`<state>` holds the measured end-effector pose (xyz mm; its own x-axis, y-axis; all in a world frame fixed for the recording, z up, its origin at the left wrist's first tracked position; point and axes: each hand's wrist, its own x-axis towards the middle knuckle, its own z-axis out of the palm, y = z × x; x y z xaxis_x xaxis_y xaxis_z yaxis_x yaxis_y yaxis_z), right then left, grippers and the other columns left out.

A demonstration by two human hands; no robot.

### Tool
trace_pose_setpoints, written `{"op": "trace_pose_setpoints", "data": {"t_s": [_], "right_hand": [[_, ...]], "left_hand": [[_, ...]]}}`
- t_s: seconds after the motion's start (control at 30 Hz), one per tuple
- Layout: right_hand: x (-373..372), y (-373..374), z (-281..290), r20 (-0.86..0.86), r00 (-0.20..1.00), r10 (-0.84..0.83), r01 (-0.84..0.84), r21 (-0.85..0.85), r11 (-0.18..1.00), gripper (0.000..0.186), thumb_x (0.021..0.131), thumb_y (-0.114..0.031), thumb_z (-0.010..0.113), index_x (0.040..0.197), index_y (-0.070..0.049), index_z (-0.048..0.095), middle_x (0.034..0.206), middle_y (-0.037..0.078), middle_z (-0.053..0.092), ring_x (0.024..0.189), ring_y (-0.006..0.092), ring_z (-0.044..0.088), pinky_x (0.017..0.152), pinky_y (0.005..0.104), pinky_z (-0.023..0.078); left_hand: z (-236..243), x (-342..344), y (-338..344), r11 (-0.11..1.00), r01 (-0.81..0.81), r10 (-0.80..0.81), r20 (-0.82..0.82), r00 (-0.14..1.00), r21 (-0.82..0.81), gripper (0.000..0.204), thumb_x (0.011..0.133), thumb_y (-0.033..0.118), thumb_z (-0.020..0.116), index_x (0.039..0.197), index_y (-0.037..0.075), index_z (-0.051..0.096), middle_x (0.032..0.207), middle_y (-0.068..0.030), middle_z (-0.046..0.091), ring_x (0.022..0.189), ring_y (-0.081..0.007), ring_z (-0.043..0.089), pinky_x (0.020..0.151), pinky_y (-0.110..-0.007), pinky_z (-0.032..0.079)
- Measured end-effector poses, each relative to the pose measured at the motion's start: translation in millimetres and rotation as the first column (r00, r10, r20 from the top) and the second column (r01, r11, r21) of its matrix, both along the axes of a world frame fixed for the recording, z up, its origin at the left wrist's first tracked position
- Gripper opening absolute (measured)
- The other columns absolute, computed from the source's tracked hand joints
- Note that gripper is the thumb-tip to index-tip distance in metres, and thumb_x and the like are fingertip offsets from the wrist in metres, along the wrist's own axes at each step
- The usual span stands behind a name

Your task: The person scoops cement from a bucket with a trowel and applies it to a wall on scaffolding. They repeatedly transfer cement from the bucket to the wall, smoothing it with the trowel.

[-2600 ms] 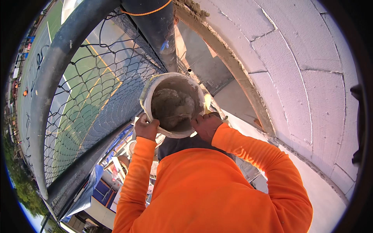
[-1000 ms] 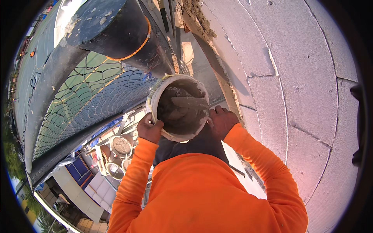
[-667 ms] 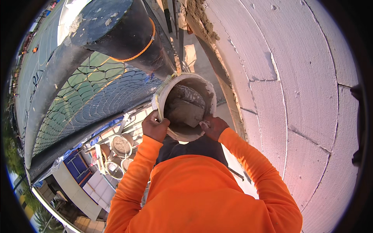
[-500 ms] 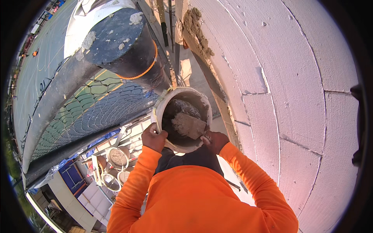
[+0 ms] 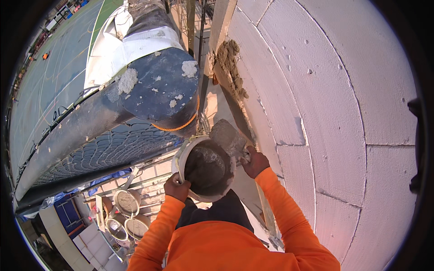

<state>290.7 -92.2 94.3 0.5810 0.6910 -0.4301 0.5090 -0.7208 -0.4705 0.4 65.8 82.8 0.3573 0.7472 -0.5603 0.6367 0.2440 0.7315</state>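
Note:
A round pale bucket [image 5: 211, 197] is in front of my body, with dark wet mortar [image 5: 205, 167] down inside it. My left hand [image 5: 177, 186] is closed on the bucket's near left rim. A trowel [image 5: 228, 136] is gripped by its handle in my right hand [image 5: 256, 161], just right of the bucket. Grey mortar coats its broad blade, which overhangs the bucket's far right rim. Whether the blade touches the rim I cannot tell.
A pale block wall [image 5: 325, 113] rises on the right, with rough mortar [image 5: 230, 67] on its left edge. A dark capped post [image 5: 160, 86] and netting [image 5: 122, 144] stand at left. Several mortar buckets [image 5: 127, 202] sit lower left.
The trowel has come up out of the bucket to its right rim, carried by my right hand. My left hand keeps its hold on the bucket. The whole view has shifted somewhat.

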Motion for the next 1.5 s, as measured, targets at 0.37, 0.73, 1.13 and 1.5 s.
{"op": "trace_pose_setpoints", "data": {"t_s": [0.37,0.73,1.13,1.5], "right_hand": [[40,73,-7,-0.013,0.992,0.125,-0.118,0.24,0.964,0.036,0.091,-0.028,0.072,0.114,-0.003,0.059,0.078,0.024,0.068,0.078,0.0454,0.068,0.069,0.0518,0.053],[-26,-36,-53,-0.172,0.974,0.146,-0.161,-0.071,0.984,0.042,0.094,-0.039,0.067,0.119,-0.007,0.058,0.092,0.026,0.071,0.09,0.0467,0.069,0.079,0.0551,0.054],[73,62,-51,0.106,0.994,0.0,-0.021,0.192,0.981,0.04,0.096,-0.033,0.067,0.117,0.001,0.063,0.088,0.024,0.071,0.08,0.0419,0.071,0.072,0.0491,0.056],[154,196,-32,-0.772,0.595,-0.223,0.569,0.21,0.795,0.026,0.106,-0.033,0.06,0.096,-0.009,0.062,0.071,0.0,0.057,0.059,0.0098,0.053,0.049,0.028,0.045]], "left_hand": [[-63,-17,-14,0.984,-0.177,0.177,0.001,0.984,-0.007,0.015,0.075,0.012,0.071,0.087,0.003,0.075,0.071,-0.0057,0.07,0.064,-0.0133,0.062,0.063,-0.033,0.053],[-66,7,-23,0.963,-0.196,0.204,0.028,0.978,-0.186,0.011,0.076,0.01,0.07,0.083,0.001,0.07,0.072,-0.0043,0.068,0.065,-0.0128,0.06,0.062,-0.031,0.051],[-71,-8,-35,0.976,-0.175,0.181,0.032,0.983,-0.126,0.017,0.075,0.009,0.069,0.089,0.002,0.074,0.072,-0.0055,0.067,0.063,-0.0115,0.059,0.061,-0.031,0.051],[-71,-4,-38,0.974,-0.207,0.193,-0.141,0.971,-0.093,0.007,0.074,0.007,0.07,0.079,0.002,0.07,0.069,-0.002,0.066,0.061,-0.0111,0.057,0.059,-0.032,0.05]]}}
